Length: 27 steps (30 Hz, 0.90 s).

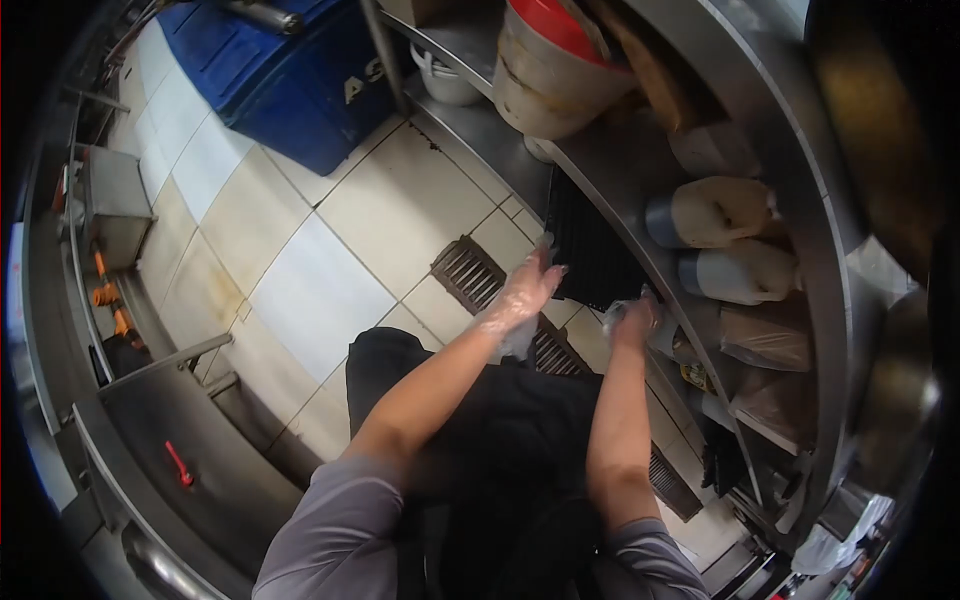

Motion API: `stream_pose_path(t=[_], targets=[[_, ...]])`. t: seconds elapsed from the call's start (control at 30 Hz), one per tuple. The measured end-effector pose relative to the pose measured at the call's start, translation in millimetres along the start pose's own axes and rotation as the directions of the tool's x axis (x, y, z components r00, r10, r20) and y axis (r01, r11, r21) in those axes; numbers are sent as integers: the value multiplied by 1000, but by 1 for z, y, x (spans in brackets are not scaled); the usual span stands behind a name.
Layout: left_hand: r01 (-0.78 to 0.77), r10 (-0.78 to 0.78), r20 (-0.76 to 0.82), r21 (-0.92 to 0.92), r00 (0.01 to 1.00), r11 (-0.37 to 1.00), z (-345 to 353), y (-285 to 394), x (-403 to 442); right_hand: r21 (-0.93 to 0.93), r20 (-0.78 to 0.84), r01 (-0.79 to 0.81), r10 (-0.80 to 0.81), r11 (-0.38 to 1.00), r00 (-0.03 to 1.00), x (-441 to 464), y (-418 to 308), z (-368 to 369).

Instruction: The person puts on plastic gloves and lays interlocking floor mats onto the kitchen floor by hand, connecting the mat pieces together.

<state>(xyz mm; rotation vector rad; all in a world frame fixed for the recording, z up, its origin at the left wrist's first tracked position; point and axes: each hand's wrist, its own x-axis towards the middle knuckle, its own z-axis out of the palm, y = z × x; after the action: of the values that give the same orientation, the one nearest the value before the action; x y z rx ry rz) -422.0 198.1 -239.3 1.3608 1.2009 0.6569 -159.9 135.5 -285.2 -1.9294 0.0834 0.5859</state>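
Observation:
A black ribbed crate sits low beside the metal shelving, partly hidden under the shelf edge. My left hand, in a clear plastic glove, is at the crate's left side with its fingers apart. Near the crate's lower right corner, my right hand, also in a clear glove, has its fingers curled against the edge. Both arms reach forward over my dark apron.
Metal shelving on the right holds a red-rimmed bucket, squeeze bottles and wrapped packages. Drain grates cross the tiled floor. A blue bin stands at the top left, a steel counter at the lower left.

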Motion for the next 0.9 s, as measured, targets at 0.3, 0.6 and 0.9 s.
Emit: stream_pose_path(t=[0.3, 0.6, 0.9], targets=[[22, -19, -53, 72, 998, 997, 44, -30, 55, 173, -67, 5, 7, 985, 998, 23, 34, 20], [270, -46, 475, -416, 879, 868, -41, -22, 50, 435, -63, 90, -70, 896, 996, 11, 64, -16], [271, -94, 337, -528, 937, 805, -140, -94, 6, 623, 291, -237, 60, 745, 955, -105, 83, 8]])
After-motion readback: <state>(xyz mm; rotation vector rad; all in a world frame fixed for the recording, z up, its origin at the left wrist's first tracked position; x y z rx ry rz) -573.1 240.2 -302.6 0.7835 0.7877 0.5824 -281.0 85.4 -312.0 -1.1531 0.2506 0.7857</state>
